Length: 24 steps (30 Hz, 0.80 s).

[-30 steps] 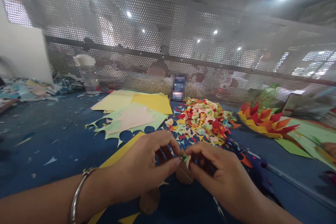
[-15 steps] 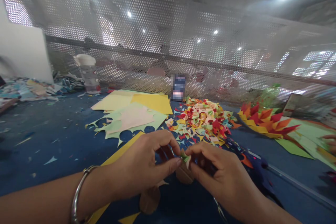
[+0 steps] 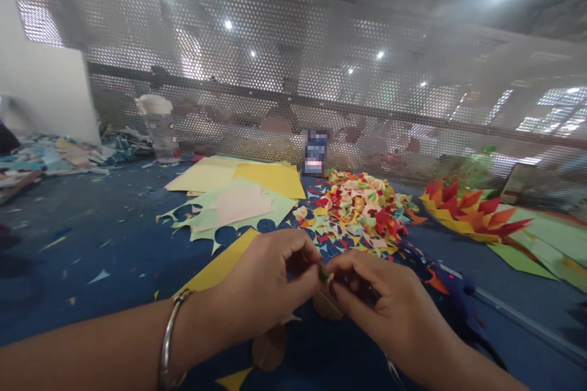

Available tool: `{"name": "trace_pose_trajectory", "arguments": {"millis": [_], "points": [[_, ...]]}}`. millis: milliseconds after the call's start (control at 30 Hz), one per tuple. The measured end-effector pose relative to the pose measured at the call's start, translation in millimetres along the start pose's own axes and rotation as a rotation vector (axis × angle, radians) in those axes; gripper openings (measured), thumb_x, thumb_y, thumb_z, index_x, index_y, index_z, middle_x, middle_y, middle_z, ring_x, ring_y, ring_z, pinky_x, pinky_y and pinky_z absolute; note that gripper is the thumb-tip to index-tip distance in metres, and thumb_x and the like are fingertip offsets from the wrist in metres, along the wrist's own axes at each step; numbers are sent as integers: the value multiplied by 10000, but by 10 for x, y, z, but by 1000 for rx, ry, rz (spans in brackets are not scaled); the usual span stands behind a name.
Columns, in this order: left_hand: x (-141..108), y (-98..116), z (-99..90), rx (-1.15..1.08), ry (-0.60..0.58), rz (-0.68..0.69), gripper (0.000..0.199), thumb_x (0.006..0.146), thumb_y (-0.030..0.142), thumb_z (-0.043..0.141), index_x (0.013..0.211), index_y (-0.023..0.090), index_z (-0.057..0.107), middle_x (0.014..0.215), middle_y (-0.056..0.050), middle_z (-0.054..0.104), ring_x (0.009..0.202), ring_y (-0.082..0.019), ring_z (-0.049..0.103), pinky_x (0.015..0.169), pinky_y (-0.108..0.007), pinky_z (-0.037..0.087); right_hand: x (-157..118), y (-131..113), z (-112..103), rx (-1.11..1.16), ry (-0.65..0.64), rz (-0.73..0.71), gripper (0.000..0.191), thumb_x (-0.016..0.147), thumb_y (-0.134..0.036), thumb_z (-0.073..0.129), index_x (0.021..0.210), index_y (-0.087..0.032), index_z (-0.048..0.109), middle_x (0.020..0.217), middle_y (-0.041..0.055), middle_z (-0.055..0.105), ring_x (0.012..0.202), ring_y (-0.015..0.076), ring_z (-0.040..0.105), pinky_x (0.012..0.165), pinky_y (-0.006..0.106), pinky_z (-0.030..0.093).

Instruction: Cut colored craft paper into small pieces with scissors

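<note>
A small folded paper piece (image 3: 325, 275), green and pale, is pinched between the fingertips of both hands. My left hand (image 3: 275, 275), with a silver bangle at the wrist, closes thumb and fingers on its left side. My right hand (image 3: 380, 293) pinches the right side, so most of the piece is hidden. Just below the fingertips lies a brown piece (image 3: 327, 306); I cannot tell whether it is touched. Another brown, rounded piece (image 3: 269, 349) rests on the blue table under my left hand. Beyond the hands spreads a heap of small folded colored paper pieces (image 3: 367, 198).
A dark blue glue gun (image 3: 452, 284) with a clear stick lies to the right. Behind it stands a red, orange and yellow pointed paper ring (image 3: 477, 214). Cut paper sheets (image 3: 243, 204), a phone (image 3: 316, 153) and a bottle (image 3: 160, 131) stand or lie toward the mesh partition (image 3: 257, 91).
My left thumb and fingers have come closer to my right fingertips, and the folded paper piece is squeezed narrower. Another person's hand at the right edge has left the view.
</note>
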<state>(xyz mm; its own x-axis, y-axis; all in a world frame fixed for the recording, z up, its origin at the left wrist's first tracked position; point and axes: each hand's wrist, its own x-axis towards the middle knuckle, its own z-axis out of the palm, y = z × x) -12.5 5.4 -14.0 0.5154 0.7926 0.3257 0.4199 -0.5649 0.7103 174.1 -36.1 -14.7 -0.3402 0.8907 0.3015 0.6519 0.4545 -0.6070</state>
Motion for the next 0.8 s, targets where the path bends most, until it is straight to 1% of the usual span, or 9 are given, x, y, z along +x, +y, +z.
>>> {"name": "trace_pose_trajectory", "arguments": {"millis": [100, 267, 533, 667, 800], "points": [[-10, -28, 13, -23, 8, -13, 110, 732, 164, 541, 787, 188, 633, 736, 2, 654, 654, -130, 585, 592, -242, 461, -2, -6, 14, -8, 6, -2, 116, 864, -185, 501, 875, -217, 612, 685, -24, 621, 569, 120, 545, 548, 231, 429], [-36, -56, 4, -88, 14, 38, 65, 748, 191, 569, 787, 193, 622, 823, -11, 679, 698, -130, 606, 627, -246, 481, -19, -14, 14, -27, 36, -4, 101, 865, -205, 511, 869, -224, 610, 678, -28, 613, 563, 121, 538, 539, 230, 424], [-39, -50, 25, -28, 62, 107, 44, 717, 164, 588, 751, 186, 607, 851, -11, 684, 712, -127, 609, 641, -244, 487, -15, -35, 22, 6, 27, -3, 109, 872, -203, 500, 844, -220, 604, 671, -31, 604, 566, 120, 534, 541, 229, 420], [-45, -50, 43, 10, 50, 157, 91, 712, 139, 581, 770, 182, 637, 841, -12, 690, 723, -131, 611, 671, -253, 491, -15, -24, 21, -22, 38, 9, 126, 871, -206, 502, 889, -218, 626, 663, -32, 600, 558, 122, 527, 535, 236, 411], [-24, -86, 59, 65, 105, 239, 131, 733, 110, 561, 793, 172, 661, 813, -13, 699, 724, -127, 617, 692, -252, 484, -7, -21, 19, -40, 70, -4, 141, 861, -202, 510, 919, -217, 639, 651, -37, 592, 548, 119, 519, 523, 229, 402]]}}
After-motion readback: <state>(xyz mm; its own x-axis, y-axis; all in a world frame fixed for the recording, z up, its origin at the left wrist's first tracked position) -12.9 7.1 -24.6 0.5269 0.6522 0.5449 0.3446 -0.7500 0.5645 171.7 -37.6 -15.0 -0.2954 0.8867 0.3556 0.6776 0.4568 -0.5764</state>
